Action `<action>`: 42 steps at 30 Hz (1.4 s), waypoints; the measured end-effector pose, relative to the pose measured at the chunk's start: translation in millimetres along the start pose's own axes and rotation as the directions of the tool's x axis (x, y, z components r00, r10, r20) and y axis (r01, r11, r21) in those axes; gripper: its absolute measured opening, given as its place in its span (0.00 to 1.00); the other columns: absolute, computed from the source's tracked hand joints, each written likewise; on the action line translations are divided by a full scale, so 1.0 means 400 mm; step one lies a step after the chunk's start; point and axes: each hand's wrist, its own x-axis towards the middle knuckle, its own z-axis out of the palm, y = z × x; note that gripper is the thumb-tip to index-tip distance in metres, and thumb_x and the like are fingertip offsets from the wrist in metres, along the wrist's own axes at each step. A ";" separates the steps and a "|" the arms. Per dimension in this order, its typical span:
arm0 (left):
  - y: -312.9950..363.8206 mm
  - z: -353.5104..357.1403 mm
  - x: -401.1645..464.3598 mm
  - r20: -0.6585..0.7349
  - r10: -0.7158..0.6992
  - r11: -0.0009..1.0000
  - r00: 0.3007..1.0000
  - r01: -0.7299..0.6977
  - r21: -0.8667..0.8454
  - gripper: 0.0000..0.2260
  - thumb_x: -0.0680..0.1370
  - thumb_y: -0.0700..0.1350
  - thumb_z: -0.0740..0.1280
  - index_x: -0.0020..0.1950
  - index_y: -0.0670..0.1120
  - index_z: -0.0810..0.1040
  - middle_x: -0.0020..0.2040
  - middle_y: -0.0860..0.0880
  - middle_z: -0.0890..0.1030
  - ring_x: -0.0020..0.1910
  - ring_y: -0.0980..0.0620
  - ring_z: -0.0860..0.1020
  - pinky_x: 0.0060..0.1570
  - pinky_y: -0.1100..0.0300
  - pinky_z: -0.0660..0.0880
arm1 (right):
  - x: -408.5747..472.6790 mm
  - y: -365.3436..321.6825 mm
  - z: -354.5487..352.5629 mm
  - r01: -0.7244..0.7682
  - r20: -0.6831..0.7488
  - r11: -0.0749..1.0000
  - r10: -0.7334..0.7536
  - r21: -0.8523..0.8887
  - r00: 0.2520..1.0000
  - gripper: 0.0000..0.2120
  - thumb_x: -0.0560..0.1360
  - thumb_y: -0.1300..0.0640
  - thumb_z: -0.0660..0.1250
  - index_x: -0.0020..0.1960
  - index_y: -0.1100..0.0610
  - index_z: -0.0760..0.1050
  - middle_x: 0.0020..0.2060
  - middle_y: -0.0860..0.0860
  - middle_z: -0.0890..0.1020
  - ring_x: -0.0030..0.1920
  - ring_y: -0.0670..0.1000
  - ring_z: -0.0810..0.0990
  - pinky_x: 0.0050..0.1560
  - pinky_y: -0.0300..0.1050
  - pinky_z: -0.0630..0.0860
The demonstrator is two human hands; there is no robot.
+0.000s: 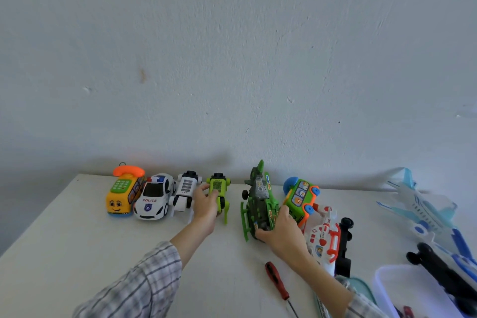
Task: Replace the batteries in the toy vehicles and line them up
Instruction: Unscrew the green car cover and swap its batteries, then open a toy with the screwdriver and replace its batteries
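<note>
Pale blue plaster wall fills most of the view, and below it a white surface carries the toys. Largest is a blue-and-white toy airplane at the far right, apart from the others, with a black toy lying over a translucent plastic box near it. Next in size, a dark green toy helicopter sits right of centre; the right hand grips its near end, fingers curled round the body. Just beside it on the right lie a white-and-red toy helicopter, a black toy vehicle and, tilted on its side, a green-and-orange toy bus.

Along the wall to the left a row is already formed: a yellow telephone bus, a white police car, and a white truck, each touching or nearly touching its neighbour. A lime green truck stands next in the row, and the left hand holds it from the side, thumb and fingers loosely wrapped around it. A red-handled screwdriver lies on the surface near the front, untouched.

As a judgement, about four vehicles are lined up; the helicopter seems next to join, leaving the cluster at right and the airplane. Whether any batteries remain to be changed cannot be told.
</note>
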 end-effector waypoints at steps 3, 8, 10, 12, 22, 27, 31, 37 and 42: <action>-0.001 0.003 -0.003 0.043 0.059 0.988 0.997 -0.064 0.137 0.13 0.81 0.40 0.60 0.67 0.44 0.69 0.52 0.48 0.74 0.41 0.54 0.73 0.35 0.59 0.72 | -0.002 0.003 0.003 0.001 -0.012 1.000 -0.001 0.018 1.000 0.29 0.69 0.46 0.72 0.60 0.56 0.60 0.50 0.51 0.76 0.47 0.51 0.78 0.43 0.49 0.80; -0.004 -0.004 0.002 0.074 0.221 0.894 0.972 -0.232 0.384 0.16 0.83 0.41 0.57 0.70 0.43 0.68 0.62 0.43 0.75 0.39 0.57 0.69 0.43 0.60 0.67 | -0.008 0.012 0.009 0.006 -0.029 1.000 -0.006 0.008 1.000 0.33 0.69 0.44 0.71 0.64 0.57 0.59 0.53 0.51 0.75 0.49 0.52 0.78 0.42 0.47 0.79; -0.001 -0.009 0.002 0.148 0.256 0.800 0.955 -0.295 0.523 0.19 0.82 0.47 0.57 0.73 0.45 0.65 0.58 0.45 0.75 0.38 0.59 0.68 0.45 0.60 0.66 | -0.009 0.015 0.007 0.004 -0.032 0.999 -0.003 0.038 0.999 0.29 0.69 0.44 0.71 0.60 0.56 0.60 0.51 0.50 0.75 0.48 0.50 0.78 0.41 0.47 0.80; 0.001 -0.020 -0.002 0.222 0.241 0.651 0.945 -0.327 0.685 0.26 0.79 0.57 0.60 0.75 0.51 0.61 0.56 0.46 0.71 0.42 0.53 0.72 0.44 0.59 0.68 | -0.010 0.021 0.004 -0.001 -0.034 0.998 0.003 0.068 0.999 0.26 0.69 0.45 0.71 0.57 0.55 0.61 0.49 0.50 0.75 0.46 0.50 0.78 0.40 0.46 0.80; -0.011 -0.025 -0.049 0.448 0.388 -0.179 0.806 -0.411 0.894 0.36 0.73 0.64 0.63 0.75 0.51 0.57 0.71 0.40 0.61 0.63 0.40 0.67 0.54 0.51 0.69 | -0.018 0.030 0.000 -0.008 -0.034 0.993 0.012 0.118 0.999 0.26 0.70 0.46 0.72 0.57 0.55 0.60 0.46 0.48 0.74 0.42 0.46 0.77 0.35 0.40 0.78; -0.018 -0.034 -0.023 0.559 0.370 -0.210 0.742 -0.520 0.828 0.28 0.77 0.47 0.66 0.76 0.49 0.60 0.74 0.40 0.60 0.67 0.40 0.66 0.61 0.50 0.68 | -0.021 0.026 0.000 0.001 -0.046 0.994 0.004 0.113 0.999 0.25 0.70 0.47 0.72 0.55 0.54 0.60 0.45 0.47 0.74 0.42 0.46 0.76 0.37 0.42 0.79; -0.003 -0.049 -0.013 0.547 0.392 -0.125 0.740 -0.546 0.828 0.27 0.77 0.38 0.66 0.75 0.46 0.63 0.71 0.40 0.65 0.65 0.41 0.69 0.58 0.52 0.73 | -0.020 0.029 0.002 -0.006 -0.050 0.992 0.012 0.130 0.999 0.25 0.69 0.46 0.72 0.55 0.54 0.61 0.46 0.48 0.75 0.43 0.46 0.77 0.40 0.43 0.80; -0.015 -0.036 -0.015 0.550 0.385 -0.243 0.741 -0.494 0.835 0.34 0.69 0.32 0.72 0.73 0.44 0.66 0.69 0.37 0.67 0.54 0.39 0.76 0.50 0.49 0.77 | -0.019 0.029 0.000 -0.009 -0.044 0.990 0.015 0.143 0.999 0.26 0.70 0.45 0.72 0.56 0.54 0.61 0.46 0.48 0.74 0.43 0.46 0.77 0.36 0.40 0.77; -0.037 -0.015 -0.023 0.522 0.378 -0.390 0.765 -0.379 0.839 0.36 0.58 0.36 0.80 0.66 0.43 0.77 0.62 0.37 0.76 0.45 0.39 0.79 0.42 0.50 0.77 | -0.023 0.033 0.004 -0.001 -0.068 0.991 0.010 0.137 0.998 0.26 0.69 0.44 0.72 0.54 0.54 0.60 0.46 0.47 0.75 0.43 0.45 0.77 0.40 0.44 0.80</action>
